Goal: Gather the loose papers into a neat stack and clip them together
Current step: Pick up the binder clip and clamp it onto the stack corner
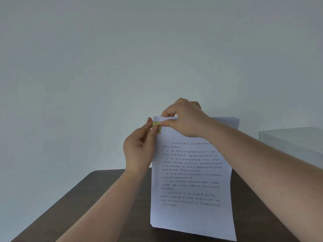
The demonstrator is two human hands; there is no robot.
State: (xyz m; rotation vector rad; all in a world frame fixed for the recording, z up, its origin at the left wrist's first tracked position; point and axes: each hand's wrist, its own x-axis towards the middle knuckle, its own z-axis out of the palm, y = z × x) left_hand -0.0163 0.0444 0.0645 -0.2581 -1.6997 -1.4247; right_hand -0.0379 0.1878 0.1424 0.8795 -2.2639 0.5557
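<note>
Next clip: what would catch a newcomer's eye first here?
The white stack of printed papers, held upright at centre with its bottom edge over the dark brown table. Next, the small gold binder clip at its top left corner, pinched by the left hand while the right hand grips the top edge.

Two bare forearms are seen, with no sleeves, and the left hand (138,147) and right hand (185,119) are left uncovered by gloves.

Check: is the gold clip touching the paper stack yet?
Touching. The head view shows the gold binder clip seated over the paper stack at its upper left edge, left hand pinching it.
</note>
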